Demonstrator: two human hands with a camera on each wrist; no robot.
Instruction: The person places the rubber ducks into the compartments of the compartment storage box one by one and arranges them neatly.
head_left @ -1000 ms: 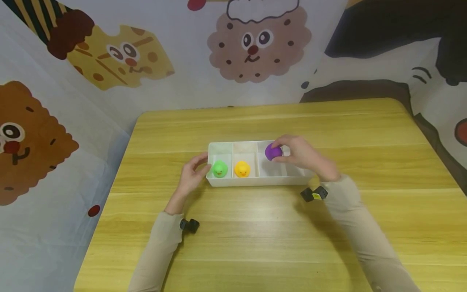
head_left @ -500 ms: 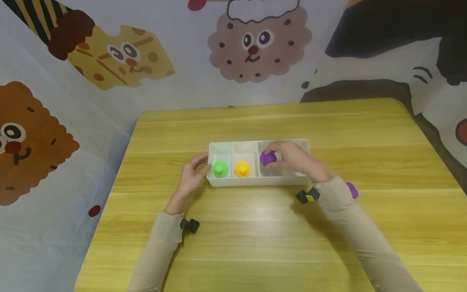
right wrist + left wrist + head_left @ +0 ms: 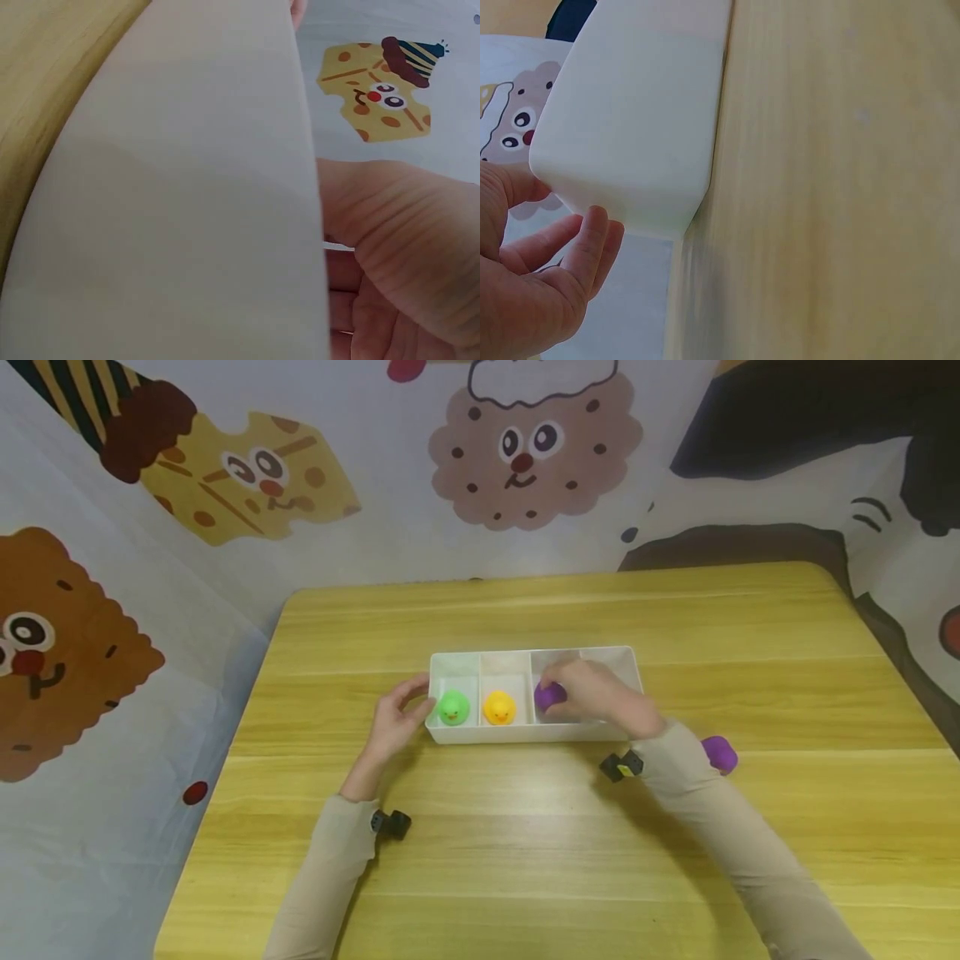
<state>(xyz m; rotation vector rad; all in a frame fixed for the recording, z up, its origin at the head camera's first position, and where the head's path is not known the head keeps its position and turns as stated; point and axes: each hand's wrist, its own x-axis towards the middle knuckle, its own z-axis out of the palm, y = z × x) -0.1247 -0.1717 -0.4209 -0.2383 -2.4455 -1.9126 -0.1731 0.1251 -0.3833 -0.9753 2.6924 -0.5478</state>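
Observation:
A long white divided tray lies on the table. A green rubber duck sits in its leftmost compartment and a yellow rubber duck in the one beside it. My right hand reaches into the third compartment, thumb and fingers around a purple rubber duck whose face is hidden. At the tray's left end, my left hand holds the end wall. The left wrist view shows its thumb at the rim and curved fingers against the outside. In the right wrist view, the tray wall hides my right fingertips.
Another purple toy lies on the wooden table, right of the tray and partly behind the right sleeve. A white cloth with cartoon prints hangs behind the table.
My right hand has moved left and down into the third compartment with the purple duck. The purple toy behind the right sleeve has come into view. The left hand stays at the tray end.

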